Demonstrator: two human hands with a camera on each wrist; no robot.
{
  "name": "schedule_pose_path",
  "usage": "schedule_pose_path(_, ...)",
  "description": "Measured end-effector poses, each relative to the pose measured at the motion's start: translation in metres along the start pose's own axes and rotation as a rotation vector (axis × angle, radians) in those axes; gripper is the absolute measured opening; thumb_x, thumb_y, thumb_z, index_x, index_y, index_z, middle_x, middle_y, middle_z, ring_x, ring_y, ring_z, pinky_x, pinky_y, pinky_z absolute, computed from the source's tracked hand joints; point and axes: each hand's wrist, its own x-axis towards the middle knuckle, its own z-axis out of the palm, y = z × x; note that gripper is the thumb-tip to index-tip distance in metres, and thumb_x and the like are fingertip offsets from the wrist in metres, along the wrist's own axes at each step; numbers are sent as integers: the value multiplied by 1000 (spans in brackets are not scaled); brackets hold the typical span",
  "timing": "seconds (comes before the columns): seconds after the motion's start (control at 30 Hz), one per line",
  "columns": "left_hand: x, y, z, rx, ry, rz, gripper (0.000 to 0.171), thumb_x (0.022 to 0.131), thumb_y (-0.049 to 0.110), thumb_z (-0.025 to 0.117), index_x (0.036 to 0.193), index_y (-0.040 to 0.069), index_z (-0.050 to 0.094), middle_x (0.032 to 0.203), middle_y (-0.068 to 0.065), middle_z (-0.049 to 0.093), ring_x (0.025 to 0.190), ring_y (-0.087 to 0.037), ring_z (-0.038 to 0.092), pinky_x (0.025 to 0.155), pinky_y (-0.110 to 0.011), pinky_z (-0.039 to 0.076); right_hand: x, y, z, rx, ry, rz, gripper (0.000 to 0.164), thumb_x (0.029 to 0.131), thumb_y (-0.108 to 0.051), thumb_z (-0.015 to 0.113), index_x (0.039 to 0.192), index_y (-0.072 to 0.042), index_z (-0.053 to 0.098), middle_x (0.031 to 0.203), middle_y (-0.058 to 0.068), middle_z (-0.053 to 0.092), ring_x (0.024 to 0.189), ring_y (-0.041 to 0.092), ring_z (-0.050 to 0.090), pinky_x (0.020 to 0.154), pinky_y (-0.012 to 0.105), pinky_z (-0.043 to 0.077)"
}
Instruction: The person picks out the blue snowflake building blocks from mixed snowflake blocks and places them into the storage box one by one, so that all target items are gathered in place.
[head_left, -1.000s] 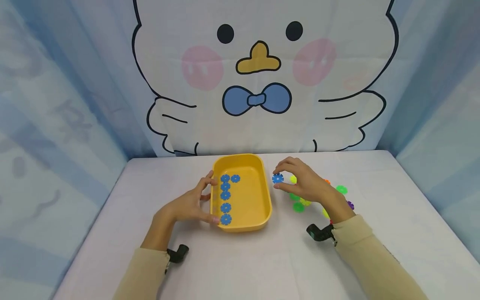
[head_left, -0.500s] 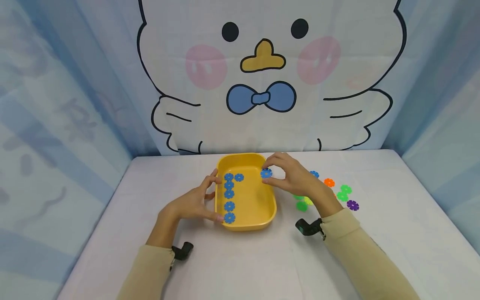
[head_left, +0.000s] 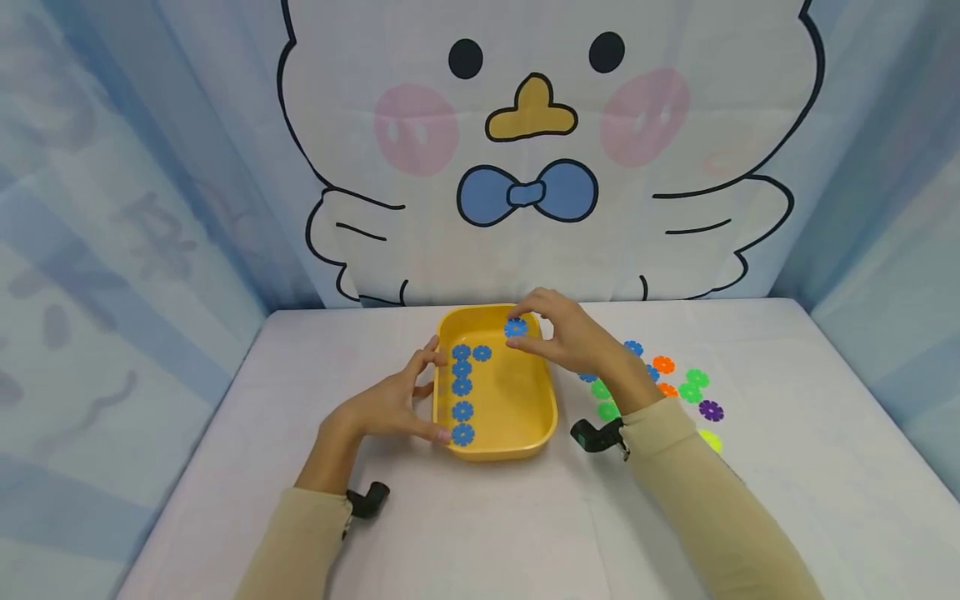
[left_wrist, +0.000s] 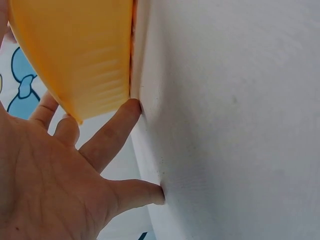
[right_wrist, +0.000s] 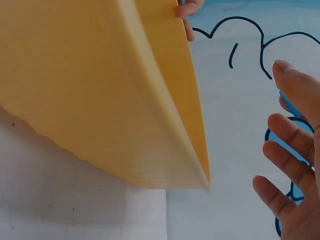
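Observation:
My right hand [head_left: 573, 333] pinches a blue flower-shaped plastic disc [head_left: 516, 327] between thumb and fingers, above the far right part of a yellow tray [head_left: 517, 408]. In the right wrist view only a blue sliver of the disc [right_wrist: 292, 104] shows beside the thumb. My left hand [head_left: 386, 404] holds the tray's left side, thumb at the near corner and fingertips at the rim. The left wrist view shows two of its fingers touching the table outside the tray [left_wrist: 85, 50]. Inside the tray, several blue discs [head_left: 462, 387] form a column along the left, with another blue disc [head_left: 482, 353] beside the far one.
Right of the tray lie loose discs: green [head_left: 690, 392], orange [head_left: 663, 364], purple [head_left: 711, 410], yellow [head_left: 710, 440] and blue [head_left: 633, 347]. The right forearm hides part of this pile. A cartoon-printed curtain [head_left: 525, 250] stands behind the white table [head_left: 480, 533].
My right hand has carried the blue disc leftward from beside the pile, across the rim, to above the tray's far right part. The left hand stays at the tray; the head view shifts slightly.

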Motion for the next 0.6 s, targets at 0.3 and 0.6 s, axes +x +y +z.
schedule_pose_path(0.3,0,-3,-1,-17,-10,12,104,75,33,94,151,19,25,172,13,-9,143,-38,47,123,-53,30,17,-4,13,1,-43,23,40,93,-30,78,126,-9,66,120,2,64,113,22,57,105,51,51)
schedule_pose_path(0.6,1,-3,-1,-18,-14,32,104,76,34,93,151,19,24,173,10,-10,142,-39,48,123,-56,28,30,-6,17,16,-62,15,39,93,-30,78,124,-9,67,120,4,66,114,23,58,104,51,52)
